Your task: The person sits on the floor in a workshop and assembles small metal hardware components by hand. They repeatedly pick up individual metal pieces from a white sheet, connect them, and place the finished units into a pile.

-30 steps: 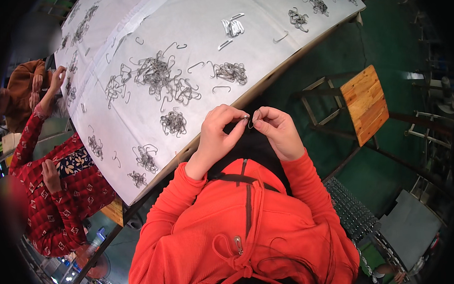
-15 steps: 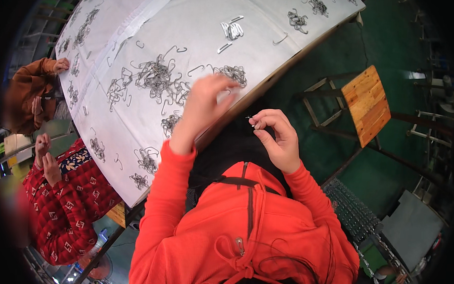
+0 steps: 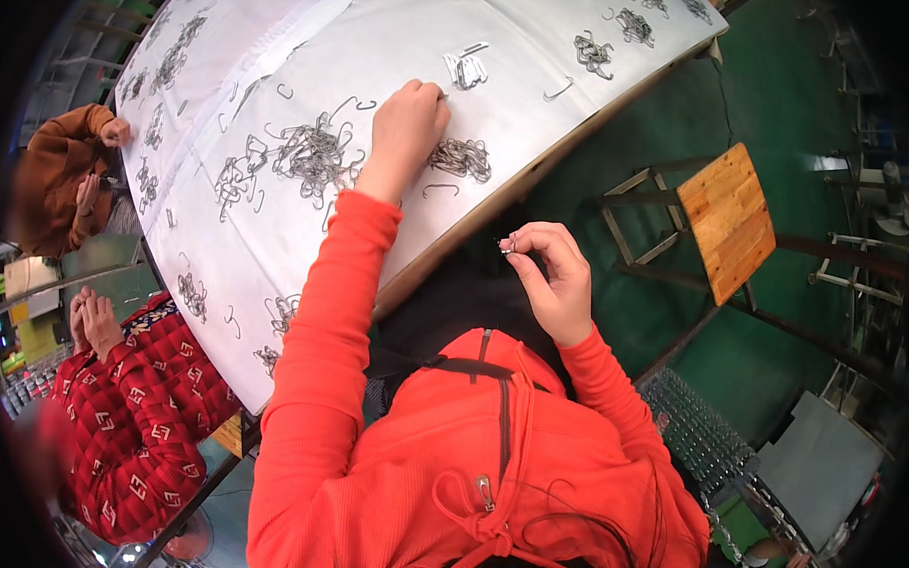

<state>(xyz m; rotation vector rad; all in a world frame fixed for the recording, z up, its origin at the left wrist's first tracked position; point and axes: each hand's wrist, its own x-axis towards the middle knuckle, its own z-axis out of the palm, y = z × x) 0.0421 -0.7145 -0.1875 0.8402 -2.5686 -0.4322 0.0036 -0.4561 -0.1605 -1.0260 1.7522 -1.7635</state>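
My left hand (image 3: pixel 408 132) reaches over the white-covered table, with its fingers curled and fingertips down at the cloth. What lies between those fingertips is hidden. Beyond them sits a small stack of flat silver metal strips (image 3: pixel 467 70). A pile of bent wire hooks (image 3: pixel 461 159) lies just right of my left wrist, and a single wire hook (image 3: pixel 440 188) rests nearer the table edge. My right hand (image 3: pixel 557 283) is off the table, in front of my body, its thumb and forefinger pinching a small metal piece (image 3: pixel 506 248).
A larger heap of wire hooks (image 3: pixel 314 154) lies left of my left hand, and more small heaps (image 3: pixel 593 54) dot the table. Two people sit along the left side, one in a brown sleeve (image 3: pixel 70 125), one in red check (image 3: pixel 155 404). A wooden stool (image 3: pixel 729 223) stands at right.
My left hand has moved away from me across the table, and its fingertips now cover where a loose metal strip lay. A single hook now shows near the edge. My right hand keeps its pinch.
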